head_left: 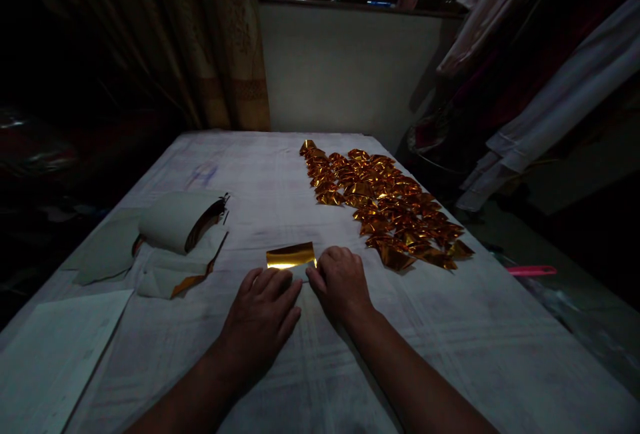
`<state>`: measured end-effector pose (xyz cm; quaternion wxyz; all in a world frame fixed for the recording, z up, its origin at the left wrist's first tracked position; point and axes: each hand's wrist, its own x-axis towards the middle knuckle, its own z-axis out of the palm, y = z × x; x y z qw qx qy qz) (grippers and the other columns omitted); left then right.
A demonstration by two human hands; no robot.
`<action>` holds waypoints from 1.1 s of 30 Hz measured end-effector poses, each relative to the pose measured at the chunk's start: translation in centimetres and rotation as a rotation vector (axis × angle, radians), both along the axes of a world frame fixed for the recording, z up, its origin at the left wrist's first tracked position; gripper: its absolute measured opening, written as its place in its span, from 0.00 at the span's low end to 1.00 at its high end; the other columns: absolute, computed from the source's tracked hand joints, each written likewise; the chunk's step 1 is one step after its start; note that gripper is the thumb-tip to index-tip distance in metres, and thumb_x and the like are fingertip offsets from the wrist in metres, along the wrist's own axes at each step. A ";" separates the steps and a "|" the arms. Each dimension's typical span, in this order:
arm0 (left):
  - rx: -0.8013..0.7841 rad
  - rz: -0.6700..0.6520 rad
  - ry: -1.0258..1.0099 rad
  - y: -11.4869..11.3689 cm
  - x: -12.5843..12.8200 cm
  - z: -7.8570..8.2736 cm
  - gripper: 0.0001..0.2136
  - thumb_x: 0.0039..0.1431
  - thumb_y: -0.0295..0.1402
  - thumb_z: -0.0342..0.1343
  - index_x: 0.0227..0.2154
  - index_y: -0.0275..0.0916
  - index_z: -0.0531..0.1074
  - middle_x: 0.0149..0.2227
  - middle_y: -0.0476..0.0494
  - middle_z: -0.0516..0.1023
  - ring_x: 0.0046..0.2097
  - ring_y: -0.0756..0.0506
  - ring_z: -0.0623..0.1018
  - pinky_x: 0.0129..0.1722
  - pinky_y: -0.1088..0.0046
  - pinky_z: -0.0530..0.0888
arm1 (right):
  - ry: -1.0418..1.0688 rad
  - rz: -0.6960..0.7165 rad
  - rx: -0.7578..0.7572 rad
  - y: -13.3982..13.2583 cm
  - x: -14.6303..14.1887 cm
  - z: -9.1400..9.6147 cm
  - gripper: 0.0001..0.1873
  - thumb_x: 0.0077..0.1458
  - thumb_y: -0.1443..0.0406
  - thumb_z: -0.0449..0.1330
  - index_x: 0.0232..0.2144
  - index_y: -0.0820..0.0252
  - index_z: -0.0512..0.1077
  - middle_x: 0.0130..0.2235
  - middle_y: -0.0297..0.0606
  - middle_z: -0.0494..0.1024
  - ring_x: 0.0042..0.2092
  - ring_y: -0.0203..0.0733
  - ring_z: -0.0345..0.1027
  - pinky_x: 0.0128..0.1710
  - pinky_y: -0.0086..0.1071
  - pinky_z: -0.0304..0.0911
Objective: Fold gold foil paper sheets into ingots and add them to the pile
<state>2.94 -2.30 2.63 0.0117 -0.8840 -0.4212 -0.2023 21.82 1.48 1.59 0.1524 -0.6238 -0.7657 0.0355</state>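
A sheet of gold foil paper (291, 256) lies on the table in front of me, its near edge turned up so that a pale back shows. On its near left part rest the fingers of my left hand (265, 307), pressing it down. My right hand (345, 281) has its thumb and curled fingers closed on the sheet's right end. Beyond my right hand, many folded gold foil pieces (380, 201) are spread in rows. To the left sits a curled stack of pale-backed foil sheets (173, 221), with loose sheets (173, 274) beside it.
A cloth-covered table (450, 354) fills the foreground. White paper (65, 354) lies at its left edge. A curtain (220, 41) hangs behind on the left, clothes (560, 107) on the right. A pink object (533, 271) is past the right edge.
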 end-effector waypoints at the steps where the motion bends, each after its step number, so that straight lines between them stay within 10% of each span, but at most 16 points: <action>1: -0.007 0.010 0.007 0.0 0.0 0.0 0.14 0.66 0.33 0.51 0.52 0.42 0.73 0.50 0.42 0.77 0.52 0.38 0.72 0.56 0.53 0.65 | 0.004 0.000 0.004 0.0 0.0 0.0 0.10 0.62 0.60 0.63 0.29 0.57 0.74 0.37 0.38 0.76 0.44 0.46 0.65 0.42 0.37 0.51; 13: 0.037 0.120 0.122 -0.9 -1.1 -1.5 0.18 0.69 0.38 0.47 0.56 0.39 0.72 0.54 0.39 0.78 0.56 0.36 0.74 0.61 0.51 0.59 | 0.134 -0.018 0.081 0.0 0.3 -0.8 0.02 0.62 0.64 0.60 0.37 0.56 0.73 0.38 0.38 0.77 0.43 0.47 0.66 0.43 0.38 0.54; 22: 0.029 0.110 0.155 -0.9 -1.1 -1.3 0.20 0.70 0.41 0.46 0.59 0.39 0.70 0.56 0.38 0.78 0.57 0.37 0.74 0.62 0.52 0.58 | 0.130 0.030 0.050 -0.6 -1.4 -0.9 0.31 0.59 0.53 0.63 0.61 0.60 0.66 0.66 0.53 0.62 0.69 0.60 0.48 0.65 0.53 0.44; 33: 0.032 0.158 0.222 -1.9 -1.7 -1.5 0.21 0.69 0.41 0.47 0.57 0.35 0.72 0.57 0.32 0.76 0.58 0.32 0.74 0.64 0.43 0.54 | 0.012 -0.143 -0.127 -0.2 1.3 -0.6 0.31 0.62 0.54 0.60 0.64 0.57 0.64 0.69 0.55 0.57 0.71 0.64 0.44 0.66 0.59 0.42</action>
